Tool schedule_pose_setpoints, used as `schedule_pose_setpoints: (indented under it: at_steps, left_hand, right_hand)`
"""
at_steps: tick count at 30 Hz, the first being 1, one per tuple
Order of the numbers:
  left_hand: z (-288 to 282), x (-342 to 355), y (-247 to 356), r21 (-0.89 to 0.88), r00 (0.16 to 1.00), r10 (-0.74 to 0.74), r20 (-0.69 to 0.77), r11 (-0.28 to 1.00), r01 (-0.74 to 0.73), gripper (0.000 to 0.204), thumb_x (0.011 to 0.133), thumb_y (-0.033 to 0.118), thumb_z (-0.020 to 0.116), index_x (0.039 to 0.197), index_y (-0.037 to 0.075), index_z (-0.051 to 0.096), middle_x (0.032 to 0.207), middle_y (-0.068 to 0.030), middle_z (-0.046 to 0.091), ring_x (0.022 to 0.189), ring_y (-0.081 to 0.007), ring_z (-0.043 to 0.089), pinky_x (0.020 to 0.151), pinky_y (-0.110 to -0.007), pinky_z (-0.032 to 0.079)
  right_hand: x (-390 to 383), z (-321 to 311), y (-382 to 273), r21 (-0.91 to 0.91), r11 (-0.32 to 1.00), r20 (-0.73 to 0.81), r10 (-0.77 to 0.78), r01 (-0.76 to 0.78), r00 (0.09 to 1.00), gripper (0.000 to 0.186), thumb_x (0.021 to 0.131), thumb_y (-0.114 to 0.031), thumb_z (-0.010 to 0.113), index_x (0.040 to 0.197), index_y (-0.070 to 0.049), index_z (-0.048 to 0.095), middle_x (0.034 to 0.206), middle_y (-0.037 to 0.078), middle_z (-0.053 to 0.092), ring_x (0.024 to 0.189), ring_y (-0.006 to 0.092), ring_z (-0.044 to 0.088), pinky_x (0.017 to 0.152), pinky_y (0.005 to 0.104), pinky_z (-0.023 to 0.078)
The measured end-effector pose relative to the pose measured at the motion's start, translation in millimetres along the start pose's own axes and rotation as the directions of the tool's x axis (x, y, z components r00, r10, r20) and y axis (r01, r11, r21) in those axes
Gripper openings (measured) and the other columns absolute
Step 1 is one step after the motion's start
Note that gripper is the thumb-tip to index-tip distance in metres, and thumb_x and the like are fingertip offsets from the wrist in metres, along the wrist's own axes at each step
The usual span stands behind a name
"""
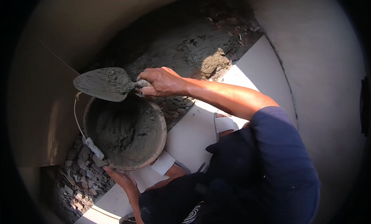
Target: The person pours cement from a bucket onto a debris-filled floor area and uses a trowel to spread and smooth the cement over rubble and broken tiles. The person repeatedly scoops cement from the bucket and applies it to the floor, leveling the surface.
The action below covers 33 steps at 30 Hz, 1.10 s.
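Observation:
In my right hand point(156, 81) I grip the handle of a steel trowel point(96, 85), its broad pointed blade carrying a little grey mortar. The blade is over the back-left of a round bucket point(159, 137) coated with wet mortar, with some mortar inside. My left hand point(123, 177) grips the bucket at its front-left lower rim, fingertips partly hidden under it. A cord handle point(77, 119) with a pale, crusted grip stands at the bucket's left side.
A band of wet mortar point(181, 46) with a lumpy heap runs along the back wall. Broken rubble point(81, 170) lies at left of the bucket. My sandalled feet point(224, 123) are on white tiles point(185, 135). Plain walls point(317, 57) rise to left and right.

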<state>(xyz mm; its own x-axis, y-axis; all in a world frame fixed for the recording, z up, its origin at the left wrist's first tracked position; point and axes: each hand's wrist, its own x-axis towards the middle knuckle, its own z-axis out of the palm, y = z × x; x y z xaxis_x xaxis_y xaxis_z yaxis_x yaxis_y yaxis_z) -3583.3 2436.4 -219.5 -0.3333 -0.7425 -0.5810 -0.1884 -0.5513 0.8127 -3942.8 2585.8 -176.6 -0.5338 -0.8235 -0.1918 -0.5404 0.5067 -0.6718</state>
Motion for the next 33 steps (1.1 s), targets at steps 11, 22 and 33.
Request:
schedule_pose_setpoints:
  at_steps: [11, 22, 33]
  left_hand:
    - [-15.8, 32.5, -1.7, 0.227, 0.955, 0.172, -0.243, 0.967, -0.117, 0.087, 0.094, 0.068, 0.035, 0.151, 0.004, 0.022, 0.152, -0.0183, 0.032, 0.138, -0.0296, 0.037, 0.112, -0.043, 0.031]
    - [61.8, -10.0, 133.0, 0.793, 0.603, 0.781, -0.164, 0.467, -0.390, 0.054, 0.103, 0.029, 0.040, 0.141, -0.009, 0.031, 0.136, -0.0215, 0.052, 0.120, -0.0337, 0.057, 0.096, -0.044, 0.051]
    - [236.0, -17.2, 149.5, 0.588, 0.404, 0.766, 0.499, 0.043, -0.808, 0.051, 0.103, 0.026, 0.045, 0.143, -0.003, 0.031, 0.145, -0.0175, 0.044, 0.133, -0.0277, 0.043, 0.111, -0.044, 0.033]
  right_hand:
    - [-221.3, -150.1, 228.7, 0.193, 0.592, -0.263, 0.800, -0.782, 0.540, 0.041, 0.091, -0.034, 0.058, 0.110, 0.002, 0.058, 0.086, 0.016, 0.067, 0.071, 0.0223, 0.067, 0.071, 0.0382, 0.052]
    - [-212.1, -120.2, 300.6, -0.048, 0.515, 0.125, 0.853, -0.856, 0.507, 0.066, 0.084, -0.021, 0.059, 0.141, 0.007, 0.040, 0.105, 0.030, 0.066, 0.101, 0.0353, 0.067, 0.091, 0.0405, 0.051]
    - [-225.2, -37.9, 210.0, -0.138, 0.810, 0.310, 0.582, -0.570, 0.752, 0.040, 0.087, -0.028, 0.060, 0.108, 0.005, 0.051, 0.092, 0.027, 0.068, 0.092, 0.0411, 0.067, 0.082, 0.0495, 0.052]
